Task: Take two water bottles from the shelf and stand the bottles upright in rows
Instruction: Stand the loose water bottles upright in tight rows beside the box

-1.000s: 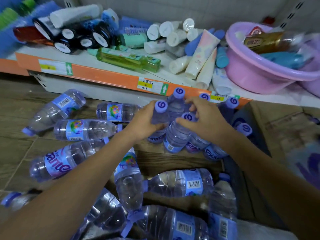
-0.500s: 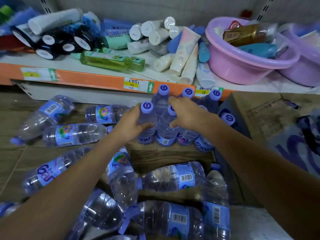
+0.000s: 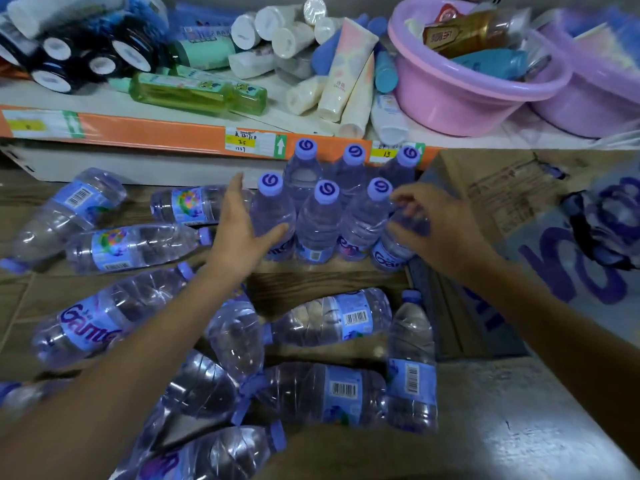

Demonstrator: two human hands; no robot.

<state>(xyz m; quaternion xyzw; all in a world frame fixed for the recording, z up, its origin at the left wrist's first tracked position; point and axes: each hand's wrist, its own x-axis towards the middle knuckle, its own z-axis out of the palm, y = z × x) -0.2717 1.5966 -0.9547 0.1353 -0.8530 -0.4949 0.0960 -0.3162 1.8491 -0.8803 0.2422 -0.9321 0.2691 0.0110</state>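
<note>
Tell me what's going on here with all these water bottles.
A person is standing water bottles upright in rows under an orange-edged shelf. Several upright bottles form a cluster beside a cardboard box. The left hand is open against the front-left bottle, and the right hand has its fingers on the rightmost one. Many loose bottles lie on their sides on the wooden surface.

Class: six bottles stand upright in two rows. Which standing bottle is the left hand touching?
The front-left bottle: the left hand is open against its side. The other five stand to its right or behind it.
</note>
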